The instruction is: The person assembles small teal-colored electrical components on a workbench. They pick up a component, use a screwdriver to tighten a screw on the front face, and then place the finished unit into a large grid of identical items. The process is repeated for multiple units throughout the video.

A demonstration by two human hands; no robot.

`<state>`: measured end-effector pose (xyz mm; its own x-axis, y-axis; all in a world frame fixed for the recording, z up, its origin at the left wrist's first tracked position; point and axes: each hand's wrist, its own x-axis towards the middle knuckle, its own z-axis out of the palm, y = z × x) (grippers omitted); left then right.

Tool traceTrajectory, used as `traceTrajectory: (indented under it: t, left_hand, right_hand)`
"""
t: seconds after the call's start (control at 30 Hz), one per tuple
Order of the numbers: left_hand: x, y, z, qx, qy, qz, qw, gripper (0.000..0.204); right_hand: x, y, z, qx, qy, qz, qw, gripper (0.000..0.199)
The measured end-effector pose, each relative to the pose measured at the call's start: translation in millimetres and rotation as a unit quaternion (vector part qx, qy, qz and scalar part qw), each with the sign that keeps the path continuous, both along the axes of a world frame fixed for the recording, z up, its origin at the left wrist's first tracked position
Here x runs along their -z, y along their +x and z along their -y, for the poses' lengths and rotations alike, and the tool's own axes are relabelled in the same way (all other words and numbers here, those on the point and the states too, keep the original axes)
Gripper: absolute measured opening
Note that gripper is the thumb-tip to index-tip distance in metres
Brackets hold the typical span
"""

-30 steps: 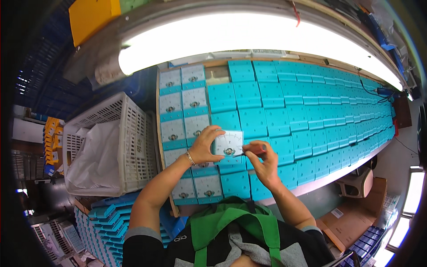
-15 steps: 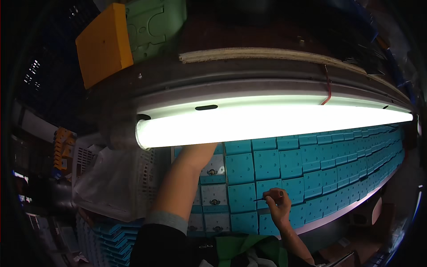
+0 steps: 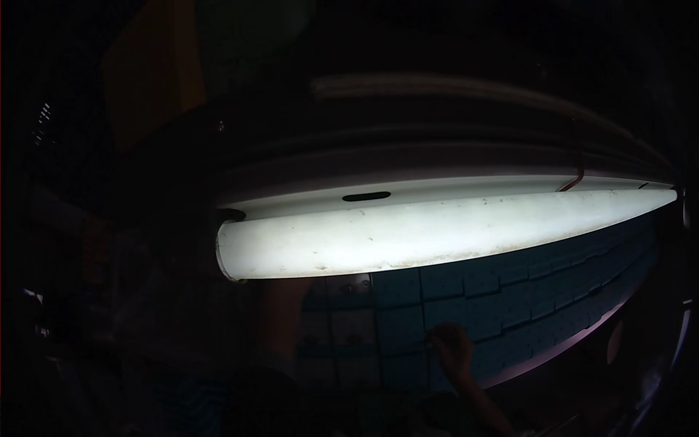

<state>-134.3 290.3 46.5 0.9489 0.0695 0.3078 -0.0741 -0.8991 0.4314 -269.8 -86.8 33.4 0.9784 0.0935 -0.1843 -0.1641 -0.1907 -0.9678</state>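
Note:
The picture is very dark now. My right hand (image 3: 451, 349) is closed over the blue blocks (image 3: 400, 328), at the right of the white-faced pieces. Its fingers wrap a small screwdriver with a reddish handle and thin shaft, clear only in the earlier frame. My left forearm (image 3: 280, 313) reaches up from below, and the lamp tube hides the hand at its end. Beside that forearm are several white-faced pieces (image 3: 352, 326) in blue blocks, each with a small metal part.
A long glowing lamp tube (image 3: 437, 237) crosses the view above the blocks. Its pale housing (image 3: 451, 188) has a red wire (image 3: 580, 175). A board edge (image 3: 408, 85) runs above it. An orange block (image 3: 153, 80) shows faintly at upper left.
The picture has darkened strongly. The lamp now sits lower in view and covers more of my left arm and the blocks. My right hand stays at nearly the same place.

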Motion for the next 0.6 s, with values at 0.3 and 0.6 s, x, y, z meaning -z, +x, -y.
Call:
traceTrajectory:
  t: [0.3, 0.6]
  left_hand:
    - [21, -19, -81, -0.085, 0.042, -0.147, 0.985, 0.085]
    - [11, -12, -98, -0.058, 0.02, -0.165, 0.984, 0.086]
  right_hand:
    - [2, -17, -16, -0.062, -0.08, 0.067, 0.993, 0.022]
    - [3, -31, -29, -0.051, -0.053, 0.052, 0.996, 0.021]
